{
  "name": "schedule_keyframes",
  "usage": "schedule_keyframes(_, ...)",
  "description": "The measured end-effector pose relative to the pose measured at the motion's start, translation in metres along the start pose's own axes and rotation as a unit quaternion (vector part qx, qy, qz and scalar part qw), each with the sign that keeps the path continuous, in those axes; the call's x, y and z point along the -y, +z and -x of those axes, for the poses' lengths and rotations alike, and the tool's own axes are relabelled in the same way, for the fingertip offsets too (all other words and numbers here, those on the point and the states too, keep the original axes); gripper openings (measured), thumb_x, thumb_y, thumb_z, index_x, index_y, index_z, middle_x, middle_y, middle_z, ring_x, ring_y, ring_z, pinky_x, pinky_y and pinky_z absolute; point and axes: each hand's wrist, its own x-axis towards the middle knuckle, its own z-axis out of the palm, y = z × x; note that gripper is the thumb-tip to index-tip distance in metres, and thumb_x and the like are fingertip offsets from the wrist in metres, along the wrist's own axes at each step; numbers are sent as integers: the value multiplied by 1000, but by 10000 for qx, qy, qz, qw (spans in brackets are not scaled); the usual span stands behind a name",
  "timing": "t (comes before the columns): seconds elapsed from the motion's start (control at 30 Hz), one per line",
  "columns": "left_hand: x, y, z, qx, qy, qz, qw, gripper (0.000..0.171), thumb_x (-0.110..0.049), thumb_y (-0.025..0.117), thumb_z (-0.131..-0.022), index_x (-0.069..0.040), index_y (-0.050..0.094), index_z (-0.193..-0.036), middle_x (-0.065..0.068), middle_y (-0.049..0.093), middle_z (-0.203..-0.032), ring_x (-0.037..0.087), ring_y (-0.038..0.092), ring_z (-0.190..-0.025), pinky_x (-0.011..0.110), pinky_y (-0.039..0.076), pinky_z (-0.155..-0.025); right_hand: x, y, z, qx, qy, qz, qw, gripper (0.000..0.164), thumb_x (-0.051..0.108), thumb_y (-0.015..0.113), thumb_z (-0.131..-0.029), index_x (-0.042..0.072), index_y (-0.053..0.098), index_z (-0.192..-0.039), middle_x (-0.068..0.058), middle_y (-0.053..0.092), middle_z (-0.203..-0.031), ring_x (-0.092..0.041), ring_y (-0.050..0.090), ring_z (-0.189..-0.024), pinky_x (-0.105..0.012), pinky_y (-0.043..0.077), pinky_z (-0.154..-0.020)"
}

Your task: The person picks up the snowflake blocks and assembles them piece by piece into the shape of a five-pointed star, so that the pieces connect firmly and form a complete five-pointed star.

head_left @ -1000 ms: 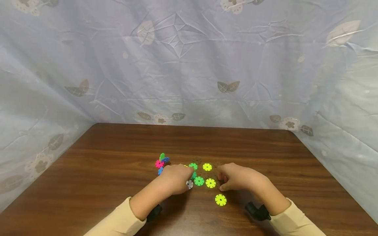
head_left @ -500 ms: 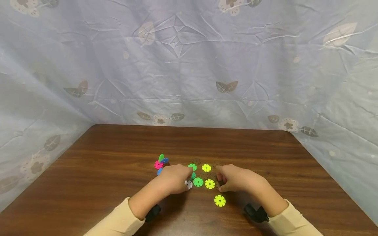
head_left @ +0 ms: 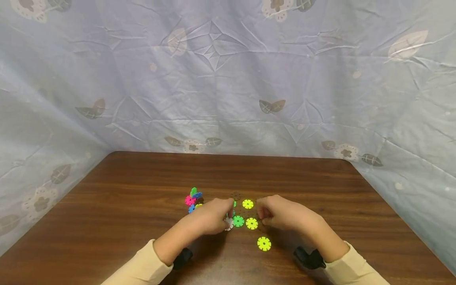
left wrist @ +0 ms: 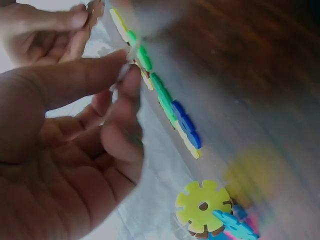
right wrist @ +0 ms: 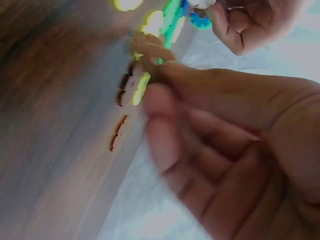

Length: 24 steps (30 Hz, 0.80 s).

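Note:
My left hand pinches a white notched disc between thumb and index finger; in the left wrist view the disc is nearly edge-on. Opposite it, my right hand pinches a brown notched disc, blurred in the right wrist view. Between the hands lie green discs and yellow discs, with dark brown ones hard to make out against the wood. A blue disc rests by the green ones in the left wrist view. The left hand partly covers the green discs in the head view.
Left of the left hand is a cluster with a pink disc, a tilted green disc and blue ones. One yellow disc lies nearer the front of the wooden table. A patterned cloth hangs around the table.
My right hand has shifted slightly left, and its thumb has drawn toward the fingers. The left fingers have moved slightly right, covering more of the far green disc. The loose discs keep their layout.

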Motion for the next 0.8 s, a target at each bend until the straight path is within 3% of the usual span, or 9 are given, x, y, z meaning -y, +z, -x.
schedule_keyframes(0.17, 6, -5, -8, -596, 439, 987, 9924, 12, -5, 72, -97, -1, 64, -106, 6, 67, -81, 13, 56, -69, 25, 46, -60, 4, -10, -4, -943, -477, -138, 9943, 9, 2, 72, -96, 8, 73, -103, 1, 74, -88, -2, 63, -75, -21, 55, -68)
schedule_keyframes(0.33, 10, -11, -15, -1003, 492, 1991, 9736, 14, -12, 64, -104, -1, 71, -107, 11, 73, -85, 20, 66, -76, 24, 49, -63, 9, -14, -7, -1749, -602, -487, 9815, 9, 4, 71, -98, 12, 73, -101, 2, 77, -92, -15, 72, -81, -23, 59, -72)
schedule_keyframes(0.43, 14, -14, -16, -1007, 416, 2692, 9569, 17, -12, 59, -107, 0, 70, -110, 20, 75, -89, 25, 69, -79, 25, 46, -63, 11, -14, -10, -2089, -699, -506, 9741, 8, 3, 71, -98, 10, 71, -103, 1, 77, -93, -17, 73, -83, -24, 61, -75)
schedule_keyframes(0.53, 18, -18, -17, -880, 311, 3286, 9399, 19, -13, 57, -108, 2, 69, -112, 25, 75, -92, 19, 61, -69, 23, 40, -58, 13, -13, -14, -2342, -779, -472, 9679, 9, 3, 72, -97, 9, 70, -103, -1, 78, -95, -17, 75, -86, -26, 63, -80)
schedule_keyframes(0.63, 21, -21, -19, -680, 198, 3754, 9242, 20, -14, 56, -109, 2, 67, -114, 20, 74, -89, 11, 48, -61, 22, 37, -55, 15, -13, -17, -2483, -835, -520, 9637, 9, 2, 72, -97, 9, 70, -103, -4, 79, -97, -19, 76, -88, -29, 64, -84)
schedule_keyframes(0.73, 25, -24, -21, -498, 90, 4173, 9074, 21, -14, 55, -109, 2, 66, -117, 11, 73, -87, 10, 45, -61, 22, 39, -57, 16, -12, -21, -2593, -845, -607, 9602, 9, 2, 71, -97, 9, 70, -103, -5, 79, -97, -21, 77, -90, -30, 64, -86)
schedule_keyframes(0.8, 28, -26, -23, -435, 114, 4286, 9024, 22, -15, 55, -109, 2, 65, -119, 9, 72, -88, 10, 48, -64, 23, 42, -61, 17, -12, -22, -2659, -831, -664, 9581, 9, 1, 71, -97, 8, 70, -103, -6, 78, -98, -19, 77, -91, -30, 64, -86)
